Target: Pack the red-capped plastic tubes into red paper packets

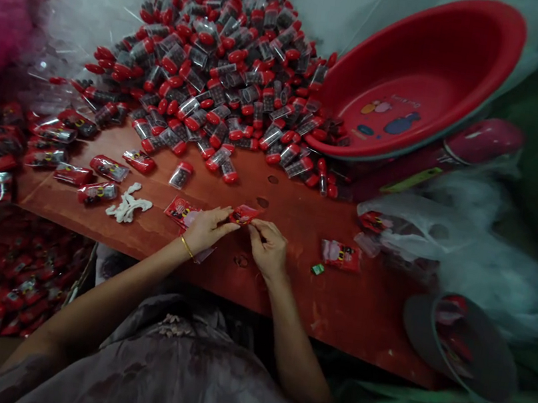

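Note:
Between my two hands is a small red printed packet [245,215], held just above the table's front part. My left hand [207,229], with a gold bracelet at the wrist, pinches its left end. The fingers of my right hand [268,247] are closed on its right end. Beside my left hand lies another red printed packet [181,211], flat on the table. A white crumpled bit of material [130,203] rests farther left. Ahead of my hands stands a clear tube with a red cap and dark contents [181,175].
A large heap of red-capped clear tubes [229,61] covers the back, against a tilted red basin [418,82]. Filled red packets [98,193] lie left. At right are a packet [342,255], a green scrap [317,269], plastic bags [490,241] and a grey bowl [417,325].

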`<state>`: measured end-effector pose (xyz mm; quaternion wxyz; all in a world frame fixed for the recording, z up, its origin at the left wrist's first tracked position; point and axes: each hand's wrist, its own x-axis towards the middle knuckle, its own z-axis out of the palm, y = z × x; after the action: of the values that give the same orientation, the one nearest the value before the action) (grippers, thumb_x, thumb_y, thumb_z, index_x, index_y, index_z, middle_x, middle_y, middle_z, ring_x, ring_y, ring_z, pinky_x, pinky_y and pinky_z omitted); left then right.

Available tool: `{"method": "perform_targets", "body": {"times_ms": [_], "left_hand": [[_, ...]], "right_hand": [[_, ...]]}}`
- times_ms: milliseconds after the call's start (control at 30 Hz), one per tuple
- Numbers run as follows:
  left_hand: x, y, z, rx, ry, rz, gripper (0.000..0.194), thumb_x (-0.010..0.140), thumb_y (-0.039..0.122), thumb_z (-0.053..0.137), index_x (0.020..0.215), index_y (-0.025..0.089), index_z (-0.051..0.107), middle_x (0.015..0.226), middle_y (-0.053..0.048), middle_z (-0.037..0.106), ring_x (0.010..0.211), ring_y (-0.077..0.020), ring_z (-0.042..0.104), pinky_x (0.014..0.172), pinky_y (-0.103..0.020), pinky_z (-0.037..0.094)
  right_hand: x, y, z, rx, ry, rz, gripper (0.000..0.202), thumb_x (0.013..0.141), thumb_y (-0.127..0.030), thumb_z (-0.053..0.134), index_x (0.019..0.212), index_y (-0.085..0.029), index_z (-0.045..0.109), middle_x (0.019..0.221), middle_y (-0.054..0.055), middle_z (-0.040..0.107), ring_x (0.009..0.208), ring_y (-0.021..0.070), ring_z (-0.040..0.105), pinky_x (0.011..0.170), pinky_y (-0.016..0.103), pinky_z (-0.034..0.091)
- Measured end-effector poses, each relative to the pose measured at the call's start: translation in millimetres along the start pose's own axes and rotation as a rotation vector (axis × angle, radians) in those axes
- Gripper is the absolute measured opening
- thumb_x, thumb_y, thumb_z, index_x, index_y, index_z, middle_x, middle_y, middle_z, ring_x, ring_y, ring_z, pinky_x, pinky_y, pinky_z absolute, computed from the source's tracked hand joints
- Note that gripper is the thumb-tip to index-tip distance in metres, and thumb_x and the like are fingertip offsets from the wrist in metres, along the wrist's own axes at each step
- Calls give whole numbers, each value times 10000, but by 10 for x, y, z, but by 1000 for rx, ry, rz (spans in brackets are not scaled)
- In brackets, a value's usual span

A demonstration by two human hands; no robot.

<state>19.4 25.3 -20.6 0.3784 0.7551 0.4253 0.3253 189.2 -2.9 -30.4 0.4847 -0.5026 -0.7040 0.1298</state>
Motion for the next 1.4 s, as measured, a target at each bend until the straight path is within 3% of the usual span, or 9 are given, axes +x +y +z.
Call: {"method": "perform_targets", "body": {"times_ms": [133, 300, 567, 767, 1233, 1300, 1400], "left_hand": [[-13, -50, -14, 143, -28, 26, 214, 842, 285, 554, 1002, 184, 654, 1084, -50, 693, 1139, -202, 570, 1061, -392, 351], [-31, -52, -13, 246, -34, 49, 174, 843, 290, 556, 952, 198, 656, 1025, -31, 713, 1206, -211, 517, 1069, -431, 347], [-36, 57, -22, 393, -3, 8, 174, 835, 316, 568, 893, 180, 659, 989, -54, 720, 1254, -256, 461, 1094, -491, 268], [-27, 97, -65, 451, -42, 2, 187, 836, 324, 561, 870, 176, 669, 949, -72, 724, 1275, -267, 436, 1115, -525, 192], [-34, 133, -100, 555, -52, 4, 248, 854, 360, 518, 922, 180, 675, 1024, -95, 709, 1290, -288, 413, 1100, -578, 144], [-30, 134, -110, 575, -59, 5, 258, 865, 346, 497, 943, 174, 672, 1036, -104, 705, 1288, -289, 415, 1096, -585, 146], [-27, 136, -118, 579, -82, 9, 236, 858, 314, 505, 986, 197, 666, 1077, -84, 695, 1288, -286, 416, 1092, -594, 147]], "right_hand": [[-26, 9, 25, -103, 33, -104, 131, 848, -175, 526, 848, -200, 654, 799, 51, 719, 740, 175, 668, 774, 357, 549], [-43, -12, 55, -223, 75, -173, 133, 829, -141, 512, 836, -195, 634, 749, 34, 712, 666, 157, 664, 873, 415, 534], [-26, -47, 104, -302, 117, -173, 166, 799, -126, 494, 781, -175, 652, 737, 60, 723, 677, 167, 683, 751, 327, 574], [-44, -41, 105, -306, 64, -98, 187, 794, -150, 484, 761, -195, 663, 746, 63, 724, 678, 175, 676, 683, 314, 561], [-77, 80, 140, -210, -99, -29, 167, 777, -168, 505, 759, -190, 670, 710, 65, 700, 669, 193, 634, 702, 346, 518], [-68, 60, 111, -183, -94, -28, 176, 790, -166, 497, 841, -186, 665, 772, 64, 702, 718, 187, 637, 733, 341, 518], [1, -1, 67, -73, -115, -27, 254, 796, -250, 568, 1037, -183, 614, 1029, 93, 667, 923, 198, 616, 839, 354, 494]]}}
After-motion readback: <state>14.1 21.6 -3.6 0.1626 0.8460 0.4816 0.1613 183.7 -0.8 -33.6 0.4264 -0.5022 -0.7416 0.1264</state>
